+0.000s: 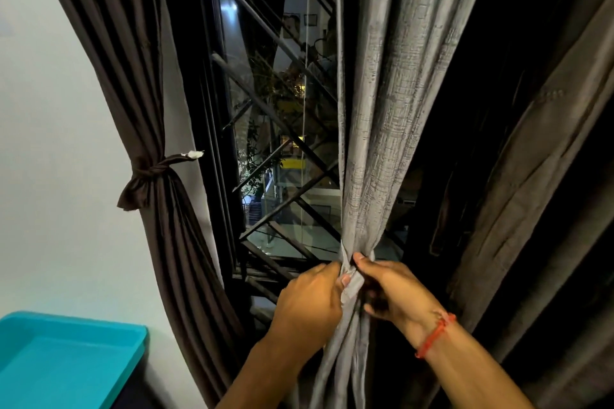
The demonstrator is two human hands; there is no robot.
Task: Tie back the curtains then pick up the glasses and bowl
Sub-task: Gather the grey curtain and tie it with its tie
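While the dark brown pleated curtain (156,129) left of the black-barred window (272,129) hangs tied, both the left hand (309,305) and right hand (395,295) pinch closed on the grey textured curtain (392,109), its knot seemingly unfinished, glasses and bowl unseen.

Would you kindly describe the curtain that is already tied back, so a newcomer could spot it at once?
Start at the dark barred window and look to its left edge, against the pale wall. The brown curtain there is cinched by a knotted brown tie, unlike the grey curtain.

Two hands (309,302) (395,292); three curtains (146,129) (392,93) (548,143); one turquoise tray (66,362); one red wristband (435,335).
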